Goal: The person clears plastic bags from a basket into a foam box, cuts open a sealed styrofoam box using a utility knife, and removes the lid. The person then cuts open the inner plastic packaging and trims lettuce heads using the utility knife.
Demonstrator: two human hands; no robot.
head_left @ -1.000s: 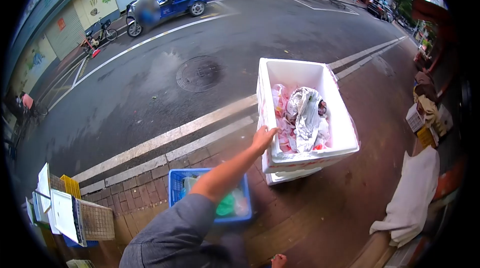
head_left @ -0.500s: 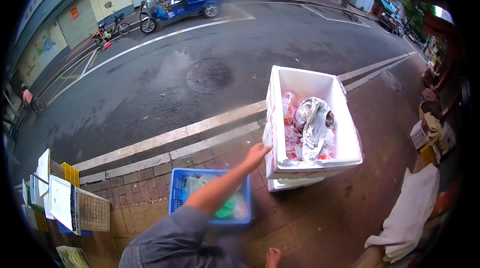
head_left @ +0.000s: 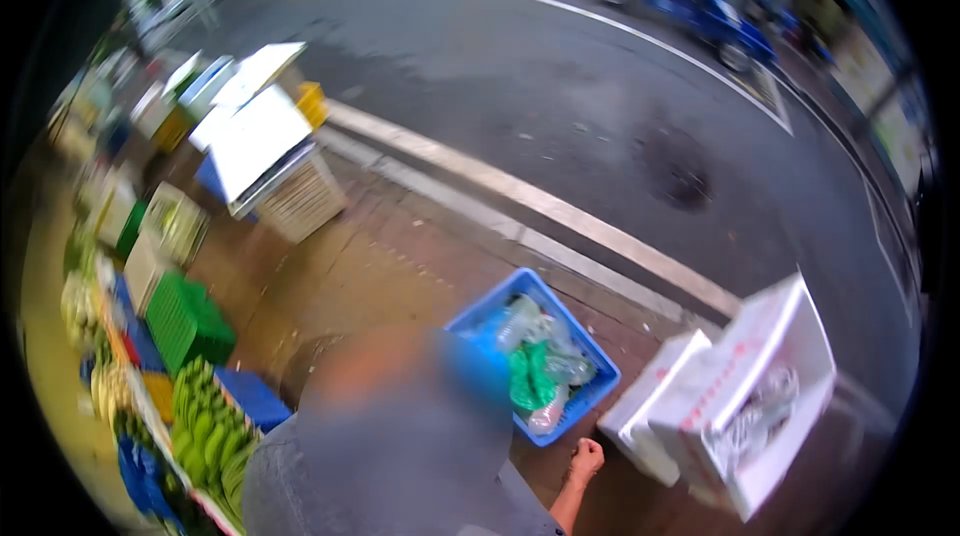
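My left hand (head_left: 370,368) is a blurred smear in front of the grey sleeve, and its fingers cannot be made out. Beside it stands a blue plastic basket (head_left: 606,383) that holds clear plastic bags (head_left: 570,364) and a green bag (head_left: 533,376). A blue blur next to my left arm cannot be identified. My right hand (head_left: 588,458) hangs low near the basket's lower corner, its fingers curled in, with nothing seen in them. To its right, a white foam box (head_left: 730,381) rests tilted, with silvery and clear plastic inside. Another white foam piece (head_left: 650,401) is against it.
Foam boxes with white lids (head_left: 262,141) and a slatted crate (head_left: 305,198) stand at the upper left. Green crates (head_left: 185,321) and long green vegetables (head_left: 205,436) line the left side. A kerb (head_left: 560,206) borders the road, where a blue three-wheeler (head_left: 705,11) is parked.
The view has swung left, so the foam box now appears at the lower right. My left hand has come off the foam box's edge and back toward my body. Produce has come into view.
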